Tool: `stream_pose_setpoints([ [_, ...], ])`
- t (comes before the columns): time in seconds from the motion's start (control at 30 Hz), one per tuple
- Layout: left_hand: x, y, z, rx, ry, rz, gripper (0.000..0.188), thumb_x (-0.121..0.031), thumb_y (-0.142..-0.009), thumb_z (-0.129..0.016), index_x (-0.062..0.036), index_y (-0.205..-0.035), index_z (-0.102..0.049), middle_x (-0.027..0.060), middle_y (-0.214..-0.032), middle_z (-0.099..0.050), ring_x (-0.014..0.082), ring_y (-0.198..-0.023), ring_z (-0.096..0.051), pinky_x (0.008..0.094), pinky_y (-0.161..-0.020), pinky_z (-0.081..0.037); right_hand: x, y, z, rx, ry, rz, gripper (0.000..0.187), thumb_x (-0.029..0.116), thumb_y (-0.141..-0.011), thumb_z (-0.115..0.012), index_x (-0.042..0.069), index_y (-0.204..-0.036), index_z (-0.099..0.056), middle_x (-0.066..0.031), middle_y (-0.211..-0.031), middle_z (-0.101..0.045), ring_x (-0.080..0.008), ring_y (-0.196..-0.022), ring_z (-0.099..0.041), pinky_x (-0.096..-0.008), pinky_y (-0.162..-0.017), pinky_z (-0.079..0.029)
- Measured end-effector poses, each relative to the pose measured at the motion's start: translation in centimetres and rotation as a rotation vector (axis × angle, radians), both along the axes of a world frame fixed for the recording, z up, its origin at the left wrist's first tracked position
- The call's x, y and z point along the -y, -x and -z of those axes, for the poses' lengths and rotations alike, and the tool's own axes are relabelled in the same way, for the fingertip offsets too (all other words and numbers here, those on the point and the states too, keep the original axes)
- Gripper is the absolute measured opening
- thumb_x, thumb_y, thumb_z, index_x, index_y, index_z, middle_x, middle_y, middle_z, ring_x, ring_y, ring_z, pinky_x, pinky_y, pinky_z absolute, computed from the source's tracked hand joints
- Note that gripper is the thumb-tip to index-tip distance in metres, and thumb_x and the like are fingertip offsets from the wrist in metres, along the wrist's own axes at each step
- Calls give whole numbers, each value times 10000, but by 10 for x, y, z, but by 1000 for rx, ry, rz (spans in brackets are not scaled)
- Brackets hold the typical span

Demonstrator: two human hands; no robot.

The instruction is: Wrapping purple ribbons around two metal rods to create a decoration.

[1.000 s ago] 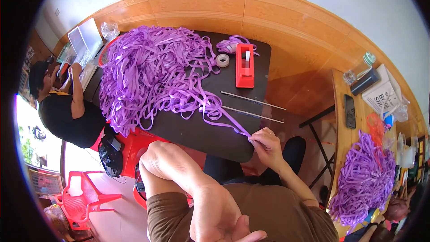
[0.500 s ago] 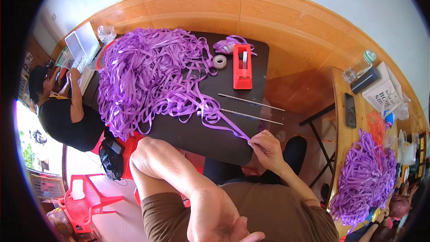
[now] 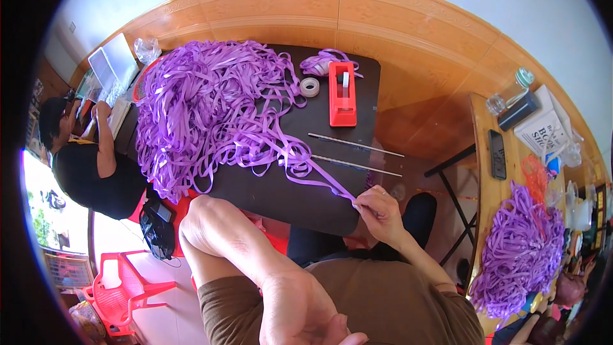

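A large tangled heap of purple ribbon (image 3: pixel 198 105) covers the left part of the dark table (image 3: pixel 268 198). From its near side a strand runs right and toward me, past the table's front edge. My right hand (image 3: pixel 378 212) pinches the end of that strand between thumb and fingers. My left hand (image 3: pixel 303 313) is turned palm up against my brown shirt, away from the ribbon. Its fingers are loosely apart and partly cut off by the lower edge; nothing shows in it. Two thin metal rods (image 3: pixel 357 145) lie side by side, jutting past the table's right edge.
A red tape dispenser (image 3: pixel 343 99) and a white tape roll (image 3: pixel 310 87) stand at the back right. More purple ribbon (image 3: pixel 520 255) lies on the wooden side table (image 3: pixel 479 153). A person in black (image 3: pixel 96 172) works at the left, near a red chair (image 3: pixel 124 287).
The whole view has shifted slightly. My left hand has dropped a little lower and left. My right hand keeps its pinch on the ribbon in nearly the same place.
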State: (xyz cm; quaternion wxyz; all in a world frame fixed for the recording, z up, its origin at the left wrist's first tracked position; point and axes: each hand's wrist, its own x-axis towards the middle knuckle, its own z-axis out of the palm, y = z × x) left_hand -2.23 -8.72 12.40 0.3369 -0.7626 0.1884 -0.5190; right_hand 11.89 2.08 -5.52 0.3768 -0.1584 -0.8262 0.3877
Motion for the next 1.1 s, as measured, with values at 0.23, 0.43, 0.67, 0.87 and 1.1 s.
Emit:
stream_pose_setpoints([
  [0.23, -4, 8, 2, -24, -57, -95, 341, -146, -904, -569, -92, -572, -507, -29, -474, -536, 86, -553, -585, 318, -935, -328, 0, 2, -2, -1, -4, -1, 139, -69, -751, -638, 28, -851, -633, -99, -766, -609, -268, -706, -558, -345, -641, -439],
  [0.43, 7, 50, 35, -35, 620, -857, 415, -231, -853, -651, -54, -507, -506, 11, -504, -520, 194, -536, -613, 258, -505, -481, 2, -3, 0, -26, 0, 21, 158, -82, -733, -648, 41, -830, -627, -89, -756, -611, -269, -703, -561, -346, -632, -435],
  [0.67, -18, 65, 114, 866, 1299, 3, 383, -215, -858, -508, -68, -505, -504, 60, -536, -554, 315, -671, -664, 446, -877, -397, 3, -5, 4, -16, -3, 39, 168, -89, -721, -654, 44, -819, -625, -79, -754, -614, -264, -694, -564, -336, -626, -434],
  [0.87, -23, 59, 122, 1051, 1335, 217, 420, -216, -882, -465, -29, -508, -501, 123, -511, -531, 335, -598, -616, 460, -877, -403, 4, -2, -1, -38, -19, 46, 166, -97, -720, -651, 39, -812, -623, -84, -757, -622, -267, -690, -573, -337, -632, -436],
  [1.1, -22, 68, 111, 1017, 1428, -424, 113, 48, -762, -591, 44, -875, -605, 157, -888, -617, 258, -874, -574, 358, -824, -429, 5, -2, -1, -55, -23, 54, 150, -101, -724, -645, 14, -820, -637, -81, -757, -633, -229, -689, -581, -309, -643, -443],
])
